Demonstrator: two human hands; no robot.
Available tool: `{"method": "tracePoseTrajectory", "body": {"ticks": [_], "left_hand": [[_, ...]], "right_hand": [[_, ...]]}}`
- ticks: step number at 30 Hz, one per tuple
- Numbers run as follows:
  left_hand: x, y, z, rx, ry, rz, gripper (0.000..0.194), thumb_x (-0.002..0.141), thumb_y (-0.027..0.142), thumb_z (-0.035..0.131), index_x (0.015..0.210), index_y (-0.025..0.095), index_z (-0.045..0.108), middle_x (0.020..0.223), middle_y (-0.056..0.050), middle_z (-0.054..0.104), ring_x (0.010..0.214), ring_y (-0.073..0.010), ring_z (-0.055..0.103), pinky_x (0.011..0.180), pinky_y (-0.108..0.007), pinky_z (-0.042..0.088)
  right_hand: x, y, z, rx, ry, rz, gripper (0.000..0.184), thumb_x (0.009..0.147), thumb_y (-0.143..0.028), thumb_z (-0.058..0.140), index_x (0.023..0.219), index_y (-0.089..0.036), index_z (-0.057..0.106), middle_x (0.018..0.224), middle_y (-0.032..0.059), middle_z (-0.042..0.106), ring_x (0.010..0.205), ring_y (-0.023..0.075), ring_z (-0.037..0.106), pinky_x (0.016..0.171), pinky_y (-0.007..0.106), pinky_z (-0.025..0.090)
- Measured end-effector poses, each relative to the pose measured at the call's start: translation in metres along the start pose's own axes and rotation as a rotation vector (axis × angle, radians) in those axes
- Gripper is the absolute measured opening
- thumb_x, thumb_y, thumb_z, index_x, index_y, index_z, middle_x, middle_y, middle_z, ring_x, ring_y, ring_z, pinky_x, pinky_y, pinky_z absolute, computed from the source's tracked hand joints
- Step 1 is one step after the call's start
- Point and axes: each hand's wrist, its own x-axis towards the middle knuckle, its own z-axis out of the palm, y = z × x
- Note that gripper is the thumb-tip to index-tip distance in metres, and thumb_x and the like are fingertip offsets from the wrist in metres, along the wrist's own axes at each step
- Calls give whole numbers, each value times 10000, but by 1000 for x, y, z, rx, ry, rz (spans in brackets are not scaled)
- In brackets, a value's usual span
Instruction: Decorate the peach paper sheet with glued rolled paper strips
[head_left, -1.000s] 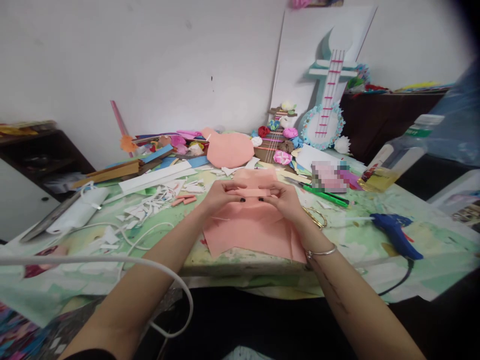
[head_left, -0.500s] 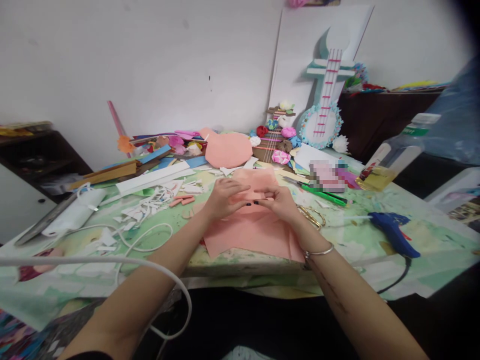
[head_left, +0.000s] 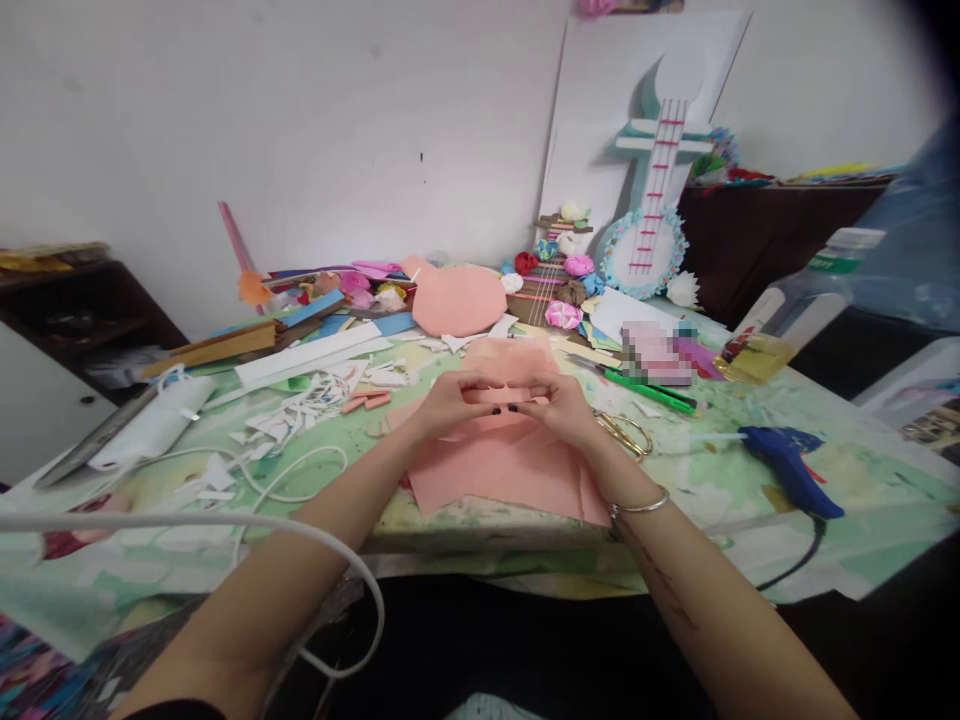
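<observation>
My left hand [head_left: 451, 400] and my right hand [head_left: 559, 402] meet at the middle of the table, thumbs nearly touching. Between fingers and thumbs both pinch a narrow strip of salmon-pink paper [head_left: 504, 396], one hand on each end; the fingers hide part of it. Below them lies a larger salmon-pink paper sheet [head_left: 499, 470], reaching the table's front edge, with creased parts and an uneven outline. Another piece of the same colour shows beyond the fingers. Scissors with gold handles [head_left: 628, 436] lie beside my right wrist.
A blue glue gun [head_left: 795, 465] and green utility knife [head_left: 649, 388] lie right, near a tilted bottle [head_left: 787, 320]. Left are small pink rolls [head_left: 367, 400], white paper scraps [head_left: 292, 415] and a looping white cable [head_left: 337, 540]. A rounded pink cutout [head_left: 459, 300] sits behind.
Half a second ago the left fingers were raised and the strip was mostly hidden; now they have come down onto it and it shows between both hands. The sheet has stayed in place.
</observation>
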Motion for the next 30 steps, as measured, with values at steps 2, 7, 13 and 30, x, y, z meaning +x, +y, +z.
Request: {"method": "tracePoseTrajectory", "body": {"ticks": [2, 7, 13, 30], "left_hand": [[0, 1, -1, -19, 3, -42, 267, 715, 246, 726, 961, 145, 708, 947, -91, 743, 860, -217, 687, 736, -292, 526], [1, 1, 0, -39, -7, -74, 281, 711, 164, 691, 992, 171, 700, 1003, -74, 733, 929, -216, 671, 805, -315, 501], [1, 0, -1, -29, -3, -46, 299, 688, 123, 673, 980, 177, 696, 1003, -58, 731, 941, -211, 664, 834, -313, 493], [0, -2, 0, 197, 133, 248, 120, 816, 265, 649, 821, 155, 696, 779, -72, 693, 788, -182, 604, 733, -301, 463]], "right_hand": [[0, -1, 0, -3, -5, -5, 255, 676, -286, 700, 890, -148, 691, 813, 60, 694, 662, 164, 615, 575, 261, 460], [-1, -3, 0, -29, 4, 1, 250, 671, -268, 703, 891, -149, 698, 757, 50, 693, 620, 157, 605, 541, 254, 446], [-1, -3, -1, -52, 16, -1, 260, 688, -278, 711, 907, -136, 717, 677, 37, 687, 586, 154, 600, 523, 249, 435], [-2, -4, 0, -170, 40, -245, 180, 767, -220, 683, 944, -215, 717, 930, 42, 739, 886, 199, 668, 824, 318, 502]]}}
